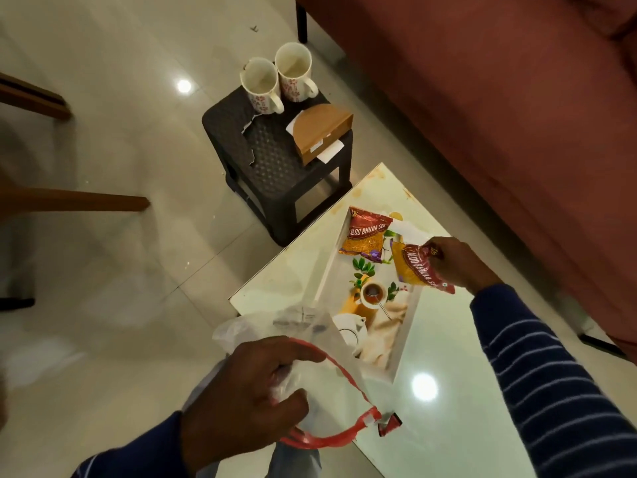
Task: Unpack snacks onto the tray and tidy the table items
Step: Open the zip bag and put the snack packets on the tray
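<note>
Head view: left hand [246,391] grips plastic bag [310,343]; right hand [460,263] pinches snack packet [418,269] above tray [329,270]; 1 packet [367,236] lies inside.

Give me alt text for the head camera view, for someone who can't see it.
The right hand holds a snack packet over a printed tray where another packet lies; the left hand grips a plastic bag. Two mugs stand on a dark stool.

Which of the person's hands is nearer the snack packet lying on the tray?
Right. The right hand holds a second packet just beside the snack packet; the left hand grips the plastic bag at the tray's near end.
</note>
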Demonstrator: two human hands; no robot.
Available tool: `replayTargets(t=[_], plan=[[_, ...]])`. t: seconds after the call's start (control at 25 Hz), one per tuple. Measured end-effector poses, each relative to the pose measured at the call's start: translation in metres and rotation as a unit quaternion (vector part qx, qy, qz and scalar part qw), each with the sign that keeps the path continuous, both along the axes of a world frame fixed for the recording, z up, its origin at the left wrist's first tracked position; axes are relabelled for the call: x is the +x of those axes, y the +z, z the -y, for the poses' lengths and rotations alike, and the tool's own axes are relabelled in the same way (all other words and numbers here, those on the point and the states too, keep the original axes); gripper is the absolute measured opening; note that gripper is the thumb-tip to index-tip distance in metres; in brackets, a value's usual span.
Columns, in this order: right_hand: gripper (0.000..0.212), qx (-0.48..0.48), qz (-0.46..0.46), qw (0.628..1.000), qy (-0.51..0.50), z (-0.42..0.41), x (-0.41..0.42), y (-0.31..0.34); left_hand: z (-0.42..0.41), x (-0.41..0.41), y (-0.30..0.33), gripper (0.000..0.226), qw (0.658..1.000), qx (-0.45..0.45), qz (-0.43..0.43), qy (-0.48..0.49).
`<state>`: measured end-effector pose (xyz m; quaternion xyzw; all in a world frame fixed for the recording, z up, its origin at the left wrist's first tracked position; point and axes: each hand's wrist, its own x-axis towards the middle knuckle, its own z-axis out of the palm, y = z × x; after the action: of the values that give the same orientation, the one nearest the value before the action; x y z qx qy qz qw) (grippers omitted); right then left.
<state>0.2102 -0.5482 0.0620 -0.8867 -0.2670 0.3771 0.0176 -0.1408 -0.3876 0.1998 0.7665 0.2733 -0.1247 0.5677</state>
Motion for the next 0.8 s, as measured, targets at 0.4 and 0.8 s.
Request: replayTargets(t=[0.4,0.8], plan=[[0.042,-0.059,0.196,0.960,0.193,-0.064,0.009,-0.069,-0.009,0.019,-0.012,0.057,0.995,-0.063,0.043,-0.056],[0.015,0.377,0.033,0.873,-0.309,0.052,-0.129,0.105,0.024,0.052,-0.006,0.066,0.997,-0.067,0.031,0.025]])
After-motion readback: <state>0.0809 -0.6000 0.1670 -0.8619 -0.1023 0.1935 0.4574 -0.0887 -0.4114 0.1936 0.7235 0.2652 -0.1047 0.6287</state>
